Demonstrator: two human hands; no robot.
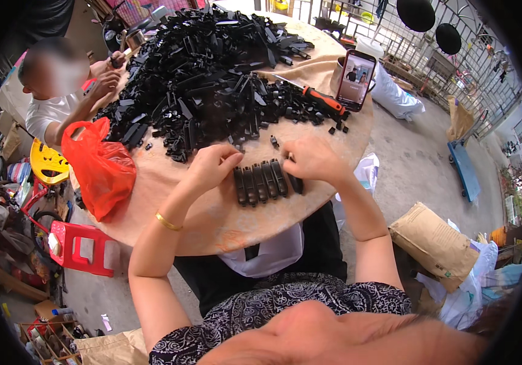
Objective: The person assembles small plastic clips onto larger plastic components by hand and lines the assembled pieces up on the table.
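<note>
A row of curved black plastic parts [259, 184] stands side by side on the cloth-covered round table [206, 226] in front of me. My left hand [209, 167] is at the row's left end, thumb and fingers pinched together; anything between them is too small to make out. At the right end, my right hand [314, 159] has its fingers curled down on a black plastic part [295, 183], set slightly apart from the row. Its fingertips are partly hidden. A small dark piece [274, 142] lies just beyond, between the hands.
A large heap of black plastic parts [194, 79] covers the table's far side. An orange-handled screwdriver [325, 100] and an upright phone [356, 80] are at right. A red plastic bag [99, 170] hangs over the left edge, where another person [54, 91] works. A red stool [82, 249] stands below.
</note>
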